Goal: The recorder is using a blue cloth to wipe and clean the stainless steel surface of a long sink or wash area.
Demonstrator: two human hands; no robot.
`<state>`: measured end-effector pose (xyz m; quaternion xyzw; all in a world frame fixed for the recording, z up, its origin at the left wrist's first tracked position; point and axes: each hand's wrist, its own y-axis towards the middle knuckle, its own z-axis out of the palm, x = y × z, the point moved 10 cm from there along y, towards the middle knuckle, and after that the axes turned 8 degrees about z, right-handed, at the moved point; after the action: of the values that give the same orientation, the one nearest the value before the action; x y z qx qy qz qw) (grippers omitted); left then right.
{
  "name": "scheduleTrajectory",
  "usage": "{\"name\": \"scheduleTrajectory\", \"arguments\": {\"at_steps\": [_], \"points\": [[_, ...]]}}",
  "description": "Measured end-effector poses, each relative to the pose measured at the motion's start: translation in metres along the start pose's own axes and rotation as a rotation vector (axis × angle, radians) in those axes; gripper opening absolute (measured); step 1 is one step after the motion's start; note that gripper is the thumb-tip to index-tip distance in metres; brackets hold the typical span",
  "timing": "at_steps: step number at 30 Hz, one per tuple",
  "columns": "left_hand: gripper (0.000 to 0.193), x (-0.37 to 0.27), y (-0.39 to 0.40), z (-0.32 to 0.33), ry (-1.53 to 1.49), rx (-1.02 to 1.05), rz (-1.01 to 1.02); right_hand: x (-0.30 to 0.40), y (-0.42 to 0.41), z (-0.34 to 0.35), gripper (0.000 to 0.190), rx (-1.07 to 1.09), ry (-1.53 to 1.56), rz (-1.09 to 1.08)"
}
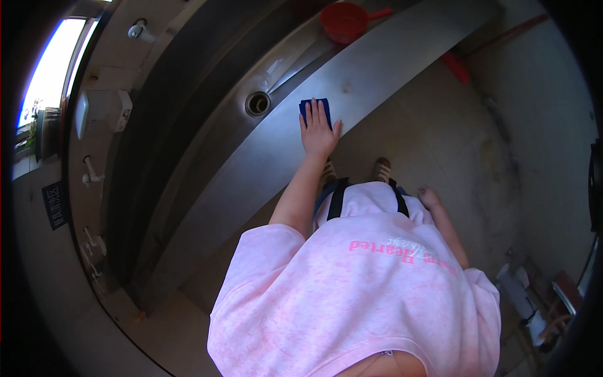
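Observation:
My left hand (319,135) lies palm down on a folded dark blue cloth (308,107), fingers pointing away from me and thumb out to the right. Under the cloth is the wide metal front ledge (264,136) of a long trough sink. Just left of that hand, down in the basin, a round drain opening (258,103) shows. My right hand (427,195) hangs low by my right side, over the floor. Its fingers look curled, and I see nothing in them.
A red plastic dipper (345,22) rests in the sink's far part. White taps (136,31) and a white wall box (102,113) line the left wall. Beyond the ledge, a red tool head (455,67) is on the floor (424,127). Blurred objects (518,292) stand at lower right.

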<state>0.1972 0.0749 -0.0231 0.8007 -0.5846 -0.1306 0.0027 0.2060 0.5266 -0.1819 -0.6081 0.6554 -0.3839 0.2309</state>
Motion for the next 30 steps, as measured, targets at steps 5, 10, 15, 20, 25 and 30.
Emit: {"name": "scheduleTrajectory", "arguments": {"at_steps": [5,10,15,20,25,30], "points": [[0.064,0.001,0.002,0.002,-0.022,-0.001,0.043,0.009,0.003,0.004,0.035,0.012,-0.049,0.059],[0.061,0.018,0.024,0.002,-0.041,-0.066,-0.020,0.057,-0.023,0.011,0.035,-0.073,0.031,-0.037],[0.060,0.043,0.057,0.009,0.009,-0.057,0.012,0.073,-0.062,0.051,0.032,-0.020,0.060,0.063],[0.060,0.047,0.061,0.008,-0.039,-0.016,0.065,0.040,-0.098,0.122,0.032,-0.007,0.188,0.159],[0.060,0.094,0.016,-0.007,0.005,0.045,0.024,0.042,-0.096,0.139,0.032,0.030,0.218,0.184],[0.063,0.183,-0.081,-0.034,0.077,0.083,-0.196,0.072,-0.078,0.128,0.034,-0.028,0.095,0.000]]}}
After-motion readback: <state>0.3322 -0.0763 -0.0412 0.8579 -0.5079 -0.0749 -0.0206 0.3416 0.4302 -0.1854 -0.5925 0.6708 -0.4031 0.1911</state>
